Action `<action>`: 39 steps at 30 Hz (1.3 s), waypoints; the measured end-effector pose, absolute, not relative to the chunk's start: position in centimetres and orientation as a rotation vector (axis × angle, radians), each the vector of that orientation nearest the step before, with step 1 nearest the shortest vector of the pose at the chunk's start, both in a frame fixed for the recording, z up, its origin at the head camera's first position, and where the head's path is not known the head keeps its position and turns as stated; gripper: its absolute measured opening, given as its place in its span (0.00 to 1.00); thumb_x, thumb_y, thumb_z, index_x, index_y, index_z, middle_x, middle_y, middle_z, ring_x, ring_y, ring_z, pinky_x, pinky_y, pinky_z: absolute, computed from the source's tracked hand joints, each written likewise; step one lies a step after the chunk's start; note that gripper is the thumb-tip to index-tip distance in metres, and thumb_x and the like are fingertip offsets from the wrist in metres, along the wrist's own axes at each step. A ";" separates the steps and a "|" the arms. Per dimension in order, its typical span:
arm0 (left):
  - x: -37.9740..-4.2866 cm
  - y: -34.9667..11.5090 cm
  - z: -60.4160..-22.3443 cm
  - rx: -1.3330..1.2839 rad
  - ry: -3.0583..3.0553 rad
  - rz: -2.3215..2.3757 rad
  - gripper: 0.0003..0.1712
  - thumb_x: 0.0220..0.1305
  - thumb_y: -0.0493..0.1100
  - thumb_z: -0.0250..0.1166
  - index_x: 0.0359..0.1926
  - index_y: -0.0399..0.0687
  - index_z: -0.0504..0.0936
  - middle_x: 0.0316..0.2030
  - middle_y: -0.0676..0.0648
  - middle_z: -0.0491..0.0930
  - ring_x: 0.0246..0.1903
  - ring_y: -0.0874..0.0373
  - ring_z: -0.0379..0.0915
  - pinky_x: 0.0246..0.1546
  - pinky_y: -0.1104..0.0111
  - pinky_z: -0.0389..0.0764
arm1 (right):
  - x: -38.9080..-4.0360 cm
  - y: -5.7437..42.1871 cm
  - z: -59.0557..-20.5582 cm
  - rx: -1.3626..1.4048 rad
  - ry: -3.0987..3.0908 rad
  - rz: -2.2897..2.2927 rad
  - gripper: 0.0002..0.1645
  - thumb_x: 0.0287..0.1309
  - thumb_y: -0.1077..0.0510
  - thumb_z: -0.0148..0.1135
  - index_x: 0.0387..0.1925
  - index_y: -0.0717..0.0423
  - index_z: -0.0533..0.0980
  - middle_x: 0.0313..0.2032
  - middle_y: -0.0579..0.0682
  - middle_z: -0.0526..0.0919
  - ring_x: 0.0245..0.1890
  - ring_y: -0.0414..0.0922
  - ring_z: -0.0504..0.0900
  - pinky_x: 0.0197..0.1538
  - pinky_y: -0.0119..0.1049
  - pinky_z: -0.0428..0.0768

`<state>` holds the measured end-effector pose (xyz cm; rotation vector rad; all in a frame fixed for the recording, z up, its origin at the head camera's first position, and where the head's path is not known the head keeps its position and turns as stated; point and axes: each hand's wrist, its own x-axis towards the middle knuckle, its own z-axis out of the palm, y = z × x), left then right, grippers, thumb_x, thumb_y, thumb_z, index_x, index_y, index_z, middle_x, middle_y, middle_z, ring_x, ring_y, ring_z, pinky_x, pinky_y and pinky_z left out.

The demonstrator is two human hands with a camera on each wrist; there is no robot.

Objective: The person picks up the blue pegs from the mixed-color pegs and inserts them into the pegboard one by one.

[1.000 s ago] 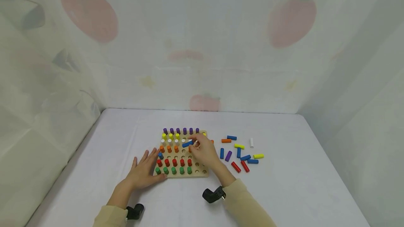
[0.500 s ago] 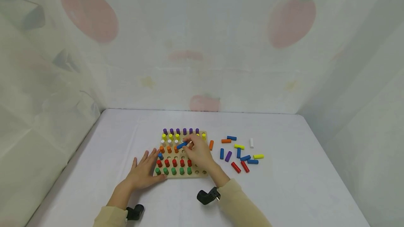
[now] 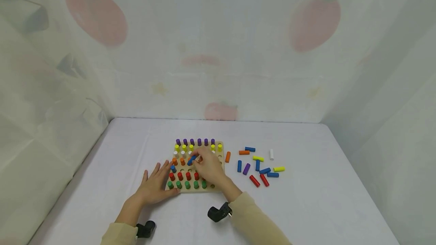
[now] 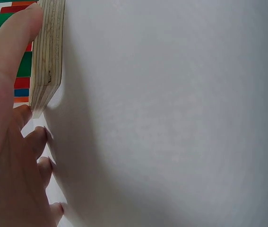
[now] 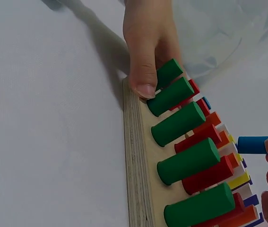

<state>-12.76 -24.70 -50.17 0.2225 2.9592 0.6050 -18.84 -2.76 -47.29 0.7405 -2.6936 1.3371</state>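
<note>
A wooden pegboard point(image 3: 208, 190) lies on the table with rows of upright coloured pegs in its holes. My left hand point(image 3: 154, 185) rests at its front left corner with fingers spread, the thumb on the front edge beside a green peg point(image 5: 171, 96). Between thumb and fingertips my right hand point(image 3: 210, 166) pinches a blue peg point(image 3: 191, 160) over the middle of the board. In the right wrist view that blue peg point(image 5: 253, 145) is held above the tops of the other pegs. A lone blue peg point(image 3: 173, 169) stands at the left end of its row. The right hand hides part of the board.
Right of the board lie loose pegs: several blue ones, two red pegs point(image 3: 254, 180), a purple peg point(image 3: 246, 169), a white peg point(image 3: 271, 154), orange and yellow ones. An orange peg point(image 3: 228, 157) lies close to the board's right edge. A white cloth covers the table point(image 3: 323, 199).
My right hand has moved left and slightly toward me across the board, carrying the blue peg, which has tilted more upright. The left hand has stayed put.
</note>
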 end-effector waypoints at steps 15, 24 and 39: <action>-12.7 -24.7 -50.2 0.247 2.966 0.609 0.59 0.42 0.73 0.63 0.70 0.50 0.54 0.70 0.42 0.52 0.68 0.36 0.41 0.59 0.32 0.35 | -18.7 -4.2 -47.7 0.819 -2.716 1.249 0.13 0.57 0.59 0.60 0.45 0.49 0.78 0.42 0.42 0.78 0.32 0.35 0.71 0.33 0.20 0.73; -12.8 -24.7 -50.1 0.246 2.965 0.610 0.59 0.42 0.73 0.63 0.70 0.50 0.53 0.70 0.42 0.52 0.68 0.36 0.42 0.58 0.32 0.35 | -18.6 -5.2 -47.7 0.873 -2.780 1.075 0.11 0.57 0.57 0.60 0.43 0.47 0.79 0.42 0.40 0.80 0.37 0.34 0.74 0.39 0.22 0.74; -12.9 -24.8 -50.4 0.235 2.959 0.610 0.60 0.41 0.73 0.64 0.71 0.53 0.52 0.70 0.43 0.52 0.68 0.36 0.41 0.58 0.32 0.35 | -18.5 -6.2 -48.3 0.893 -2.799 0.934 0.10 0.54 0.58 0.62 0.39 0.44 0.79 0.40 0.39 0.80 0.34 0.33 0.72 0.38 0.21 0.73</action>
